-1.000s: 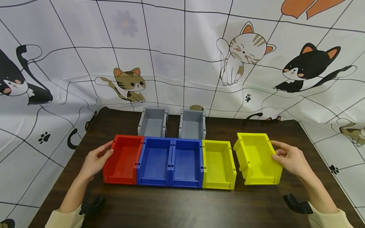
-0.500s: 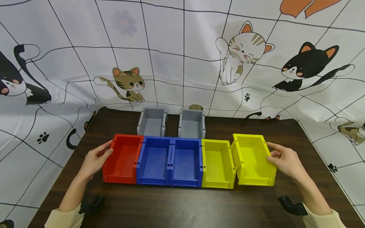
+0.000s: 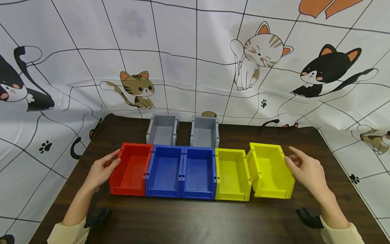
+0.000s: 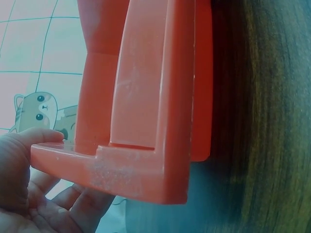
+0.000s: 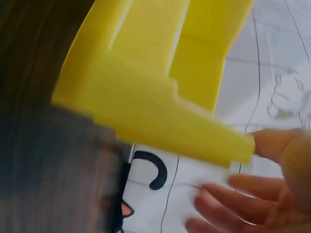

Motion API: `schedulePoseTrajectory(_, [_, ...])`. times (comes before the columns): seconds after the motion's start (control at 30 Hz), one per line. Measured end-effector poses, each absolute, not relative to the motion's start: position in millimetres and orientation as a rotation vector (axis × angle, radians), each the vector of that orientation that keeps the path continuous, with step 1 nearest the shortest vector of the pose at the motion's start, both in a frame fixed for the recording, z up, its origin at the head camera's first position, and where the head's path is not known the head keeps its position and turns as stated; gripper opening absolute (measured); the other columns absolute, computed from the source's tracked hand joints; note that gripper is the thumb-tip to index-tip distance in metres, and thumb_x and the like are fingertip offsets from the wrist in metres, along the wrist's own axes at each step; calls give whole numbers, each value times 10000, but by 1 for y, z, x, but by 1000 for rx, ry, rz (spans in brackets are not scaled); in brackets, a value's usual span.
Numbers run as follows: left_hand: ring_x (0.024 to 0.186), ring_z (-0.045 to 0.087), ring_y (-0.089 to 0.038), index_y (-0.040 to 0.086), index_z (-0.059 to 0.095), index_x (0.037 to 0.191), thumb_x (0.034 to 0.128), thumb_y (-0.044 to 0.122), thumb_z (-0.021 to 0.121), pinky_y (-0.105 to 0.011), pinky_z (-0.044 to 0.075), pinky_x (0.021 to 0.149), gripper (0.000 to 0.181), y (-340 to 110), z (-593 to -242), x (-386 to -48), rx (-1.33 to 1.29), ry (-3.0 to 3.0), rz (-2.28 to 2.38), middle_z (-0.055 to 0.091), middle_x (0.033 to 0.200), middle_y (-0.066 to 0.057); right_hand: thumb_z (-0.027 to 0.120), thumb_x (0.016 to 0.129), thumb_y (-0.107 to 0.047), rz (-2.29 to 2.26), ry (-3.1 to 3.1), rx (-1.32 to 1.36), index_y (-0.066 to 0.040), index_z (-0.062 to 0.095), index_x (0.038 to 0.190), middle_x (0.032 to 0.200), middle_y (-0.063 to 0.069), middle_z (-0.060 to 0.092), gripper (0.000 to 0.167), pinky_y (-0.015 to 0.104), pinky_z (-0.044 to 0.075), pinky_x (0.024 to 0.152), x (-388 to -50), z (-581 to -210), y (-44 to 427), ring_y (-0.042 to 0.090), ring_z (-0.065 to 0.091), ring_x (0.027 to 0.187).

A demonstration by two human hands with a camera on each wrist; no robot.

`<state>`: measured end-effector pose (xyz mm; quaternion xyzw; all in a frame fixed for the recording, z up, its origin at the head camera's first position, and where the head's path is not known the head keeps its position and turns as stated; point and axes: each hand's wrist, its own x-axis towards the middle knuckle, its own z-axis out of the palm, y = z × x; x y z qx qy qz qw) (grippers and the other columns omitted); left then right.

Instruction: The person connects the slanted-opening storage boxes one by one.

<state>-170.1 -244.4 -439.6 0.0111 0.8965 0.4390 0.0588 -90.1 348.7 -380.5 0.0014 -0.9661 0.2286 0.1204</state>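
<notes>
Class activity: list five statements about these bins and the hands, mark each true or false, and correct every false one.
1. The left hand touches the red bin. True.
2. The red bin stands between two yellow bins. False: it is the leftmost bin.
3. The rightmost yellow bin is the bin nearest the right hand. True.
4. Both gray bins stand behind the blue bins. True.
5. There are three blue bins. False: there are two.

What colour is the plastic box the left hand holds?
That box is red, clearest in the head view.
</notes>
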Motion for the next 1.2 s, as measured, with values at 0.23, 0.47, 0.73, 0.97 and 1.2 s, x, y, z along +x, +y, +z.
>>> schedulePoseTrajectory(0.23, [985,564,-357,55,365,1439,992,323,453,-358,518,717,528,-245,-441,-171,30,2713,1329,557,1179,-308,567,934,-332,624,-2928,470,-167,297,1484,1539,147,182,635,700,41,1008,-107,-389,322,365,93,1405])
schedulePoseTrajectory(0.47, [988,553,-339,57,364,1440,993,319,456,-306,482,688,526,-246,-443,-170,74,2720,1337,577,1159,-294,495,958,-397,565,-3055,559,-221,236,1503,1564,77,104,630,700,-65,995,-113,-395,307,278,4,1427])
schedulePoseTrajectory(0.73, [1045,536,-387,55,353,1443,996,317,447,-483,496,799,527,-245,-441,-169,63,2718,1343,541,1209,-313,483,944,-467,405,-3076,540,-251,226,1504,1564,61,119,653,723,-47,978,-116,-396,304,317,90,1417])
schedulePoseTrajectory(0.97, [1023,536,-363,52,356,1442,996,325,444,-447,494,785,530,-245,-441,-169,56,2725,1326,545,1197,-306,493,933,-485,359,-3084,527,-238,252,1499,1558,79,146,662,745,-2,963,-115,-396,302,332,123,1409])
schedulePoseTrajectory(1.2, [1037,535,-372,59,362,1440,994,311,454,-450,492,780,520,-244,-442,-169,49,2731,1325,537,1217,-312,509,921,-499,330,-3074,535,-235,271,1493,1553,83,172,673,751,21,958,-115,-396,301,342,158,1400])
